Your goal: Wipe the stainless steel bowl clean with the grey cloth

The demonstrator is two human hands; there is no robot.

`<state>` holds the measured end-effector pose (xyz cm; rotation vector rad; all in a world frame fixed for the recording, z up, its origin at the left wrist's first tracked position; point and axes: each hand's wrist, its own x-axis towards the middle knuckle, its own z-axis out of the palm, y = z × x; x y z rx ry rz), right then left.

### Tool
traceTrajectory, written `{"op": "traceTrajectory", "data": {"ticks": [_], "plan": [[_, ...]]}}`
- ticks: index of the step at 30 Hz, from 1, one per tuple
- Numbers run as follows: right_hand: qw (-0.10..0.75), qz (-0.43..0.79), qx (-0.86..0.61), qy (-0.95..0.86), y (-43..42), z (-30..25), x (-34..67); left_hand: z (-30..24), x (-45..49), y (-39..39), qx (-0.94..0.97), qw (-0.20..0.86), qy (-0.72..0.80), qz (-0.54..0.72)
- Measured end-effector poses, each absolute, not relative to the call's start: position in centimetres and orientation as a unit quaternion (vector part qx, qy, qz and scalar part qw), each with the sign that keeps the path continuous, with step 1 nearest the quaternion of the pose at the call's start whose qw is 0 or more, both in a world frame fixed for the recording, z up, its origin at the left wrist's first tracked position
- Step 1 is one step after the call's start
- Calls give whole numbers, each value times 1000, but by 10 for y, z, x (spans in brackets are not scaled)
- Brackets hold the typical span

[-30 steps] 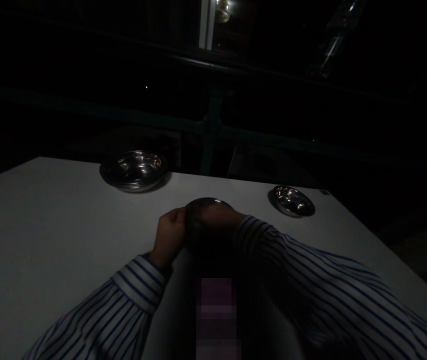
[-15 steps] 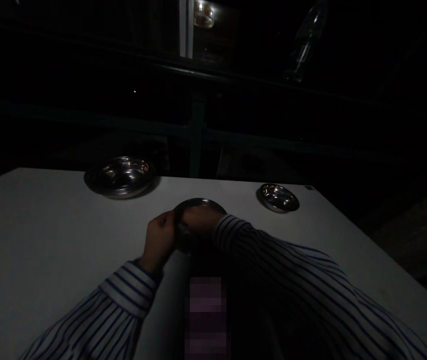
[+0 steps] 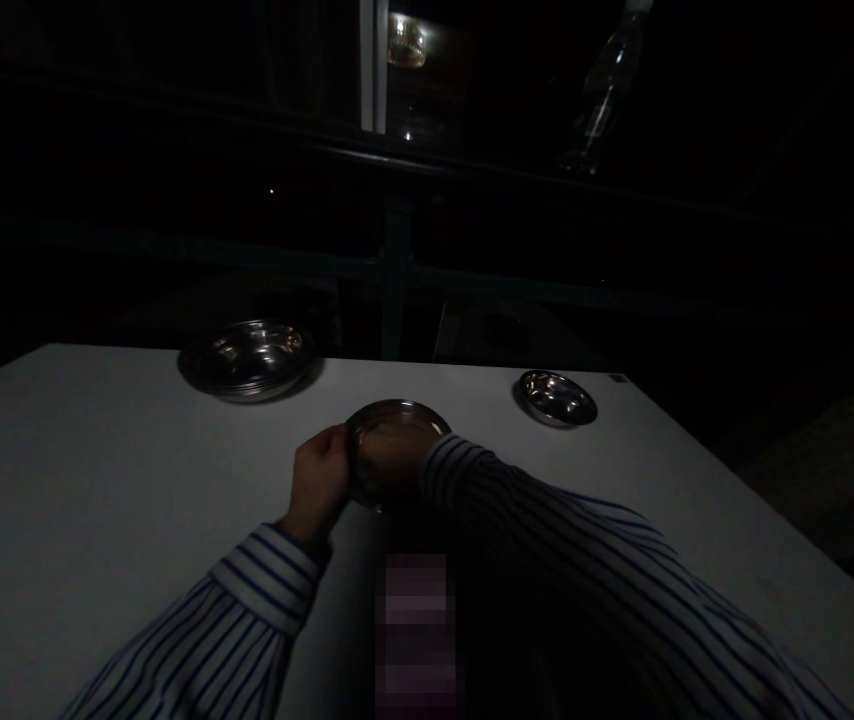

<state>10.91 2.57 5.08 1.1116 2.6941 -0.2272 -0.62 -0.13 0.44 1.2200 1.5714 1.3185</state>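
Observation:
A shiny metal bowl [image 3: 406,408] is in front of me, tilted, its near side in deep shadow. My left hand [image 3: 319,476] is closed on the bowl's left rim, thumb on top. Inside the bowl, my right hand [image 3: 395,450] reaches down against the inner wall. Its fingers are dark and blurred, so I cannot make out whether they hold anything. Both arms wear striped sleeves.
On the white table [image 3: 194,480], a stack of metal bowls [image 3: 251,388] stands at the back left. A smaller metal bowl [image 3: 558,400] sits at the back right. Beyond the table's far edge, a clear bottle [image 3: 607,90] stands in the dark.
My right hand has shifted within the bowl and sits slightly lower; more of the far inner wall shows. My left hand keeps its grip on the rim. The whole view has shifted slightly.

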Motion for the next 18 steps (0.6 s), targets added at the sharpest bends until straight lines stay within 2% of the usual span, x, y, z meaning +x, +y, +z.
{"op": "traceTrajectory", "data": {"ticks": [4,13,18], "plan": [[128,-101,362,918,14,54,110,1,-6,0,471,375,605,522],[47,-37,505,861,33,47,117,1,-7,-2,472,417,575,522],[40,-45,508,859,34,47,114,1,-5,1,472,409,585,517]]}}
